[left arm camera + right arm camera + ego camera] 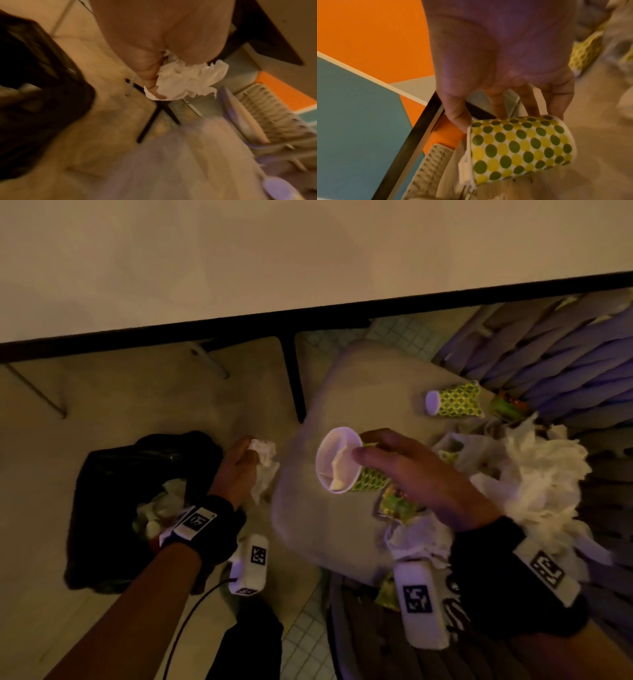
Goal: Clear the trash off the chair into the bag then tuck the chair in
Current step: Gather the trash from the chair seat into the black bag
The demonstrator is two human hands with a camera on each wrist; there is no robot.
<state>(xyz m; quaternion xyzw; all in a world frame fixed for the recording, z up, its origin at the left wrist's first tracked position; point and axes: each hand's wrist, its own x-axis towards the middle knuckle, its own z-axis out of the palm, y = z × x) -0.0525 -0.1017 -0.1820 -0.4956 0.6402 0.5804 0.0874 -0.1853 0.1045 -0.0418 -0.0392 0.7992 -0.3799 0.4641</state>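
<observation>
Above the chair seat's left edge, the right hand (421, 474) grips a dotted paper cup (342, 465) by its side — mouth tipped left, a scrap of paper inside. Left hand (236, 470) clenches a crumpled white napkin (263, 463) between the seat (342, 392) and the black bag (113, 474) on the floor. A second dotted cup (454, 399) lies on its side near the seat's far right corner; napkins (534, 470) and wrappers (399, 503) pile along the right edge.

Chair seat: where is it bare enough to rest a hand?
The beige cushioned chair seat is bare along its table-side and bag-side stretch, bordered by the dark table edge and the crushed green dotted paper cup. The backrest side is crowded with crumpled white napkins.
</observation>
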